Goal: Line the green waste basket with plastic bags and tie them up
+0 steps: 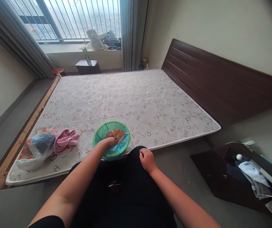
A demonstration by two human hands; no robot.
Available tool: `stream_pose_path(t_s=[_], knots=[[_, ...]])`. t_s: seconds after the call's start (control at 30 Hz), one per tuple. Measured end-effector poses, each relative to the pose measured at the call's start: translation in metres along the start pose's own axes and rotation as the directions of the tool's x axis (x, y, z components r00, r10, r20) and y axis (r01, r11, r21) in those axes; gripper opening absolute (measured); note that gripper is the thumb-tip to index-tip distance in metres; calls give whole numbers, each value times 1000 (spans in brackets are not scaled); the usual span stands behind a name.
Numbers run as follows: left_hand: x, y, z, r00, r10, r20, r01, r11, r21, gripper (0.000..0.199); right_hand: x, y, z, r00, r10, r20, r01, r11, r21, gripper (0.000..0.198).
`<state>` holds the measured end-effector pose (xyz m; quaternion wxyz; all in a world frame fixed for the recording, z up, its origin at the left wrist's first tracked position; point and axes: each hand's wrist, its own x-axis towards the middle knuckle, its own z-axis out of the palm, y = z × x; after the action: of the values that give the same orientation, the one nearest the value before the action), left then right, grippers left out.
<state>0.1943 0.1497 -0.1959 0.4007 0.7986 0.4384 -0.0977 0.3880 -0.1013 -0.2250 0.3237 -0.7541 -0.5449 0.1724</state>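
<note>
A green plastic basket (95, 135) with a blue-green plastic bag (119, 148) as its liner stands at the near edge of the bed, against my legs. My left hand (112, 141) reaches down into it, closed around something I cannot make out. Orange and whitish crumpled material (119, 133) lies beside its fingers. On my knee rests my right hand (146, 159), palm down and holding nothing, its fingers loosely bent. Left of the basket, a pink towel (66, 141) is bunched up against several plastic bags (40, 145), one clear with a bluish bundle inside.
The bare mattress (126, 95) has a letter print. A dark headboard (212, 72) rises at the right. A dark table (212, 171) with cloths on it stands at the lower right. Beyond the bed are a nightstand (87, 65) with a green vase and a red stool (58, 71).
</note>
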Motion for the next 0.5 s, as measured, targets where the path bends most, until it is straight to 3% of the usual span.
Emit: stream_pose_path(t_s=[0.07, 0.13, 0.17, 0.23, 0.27, 0.3, 0.33, 0.4, 0.43, 0.5], knots=[[-18, -3, -16, 995, 32, -97, -36, 998, -47, 31, 1, 1, 0, 1000, 1, 3, -1, 1000, 4, 18], [-44, -15, -24, 932, 56, -358, -112, 984, -139, 32, 5, 2, 1, 1000, 16, 4, -16, 999, 37, 17], [-60, -24, -24, 848, 29, -529, -152, 970, -191, 34, 9, 3, 2, 999, 54, -5, -54, 994, 94, 16], [-87, -46, -16, 611, -124, -782, -174, 942, -286, 37, 21, 3, 7, 982, 189, -26, -176, 948, 265, 12], [-98, -58, -9, 516, -224, -827, -156, 924, -348, 38, 29, 2, 10, 964, 264, -29, -238, 906, 350, 12], [-107, -70, 0, 472, -343, -812, -132, 883, -450, 41, 37, 0, 15, 945, 327, -24, -287, 861, 420, 15], [-112, -80, 10, 484, -468, -739, -106, 808, -580, 45, 47, -4, 22, 930, 368, -15, -319, 825, 467, 22], [-116, -95, 28, 597, -635, -490, -35, 589, -807, 49, 64, -17, 39, 921, 389, 15, -342, 788, 512, 38], [-115, -100, 36, 651, -659, -377, 1, 497, -868, 48, 72, -26, 48, 914, 402, 53, -360, 742, 566, 44], [-111, -103, 48, 756, -608, -242, 23, 395, -918, 42, 83, -44, 69, 893, 412, 181, -404, 558, 725, 49]])
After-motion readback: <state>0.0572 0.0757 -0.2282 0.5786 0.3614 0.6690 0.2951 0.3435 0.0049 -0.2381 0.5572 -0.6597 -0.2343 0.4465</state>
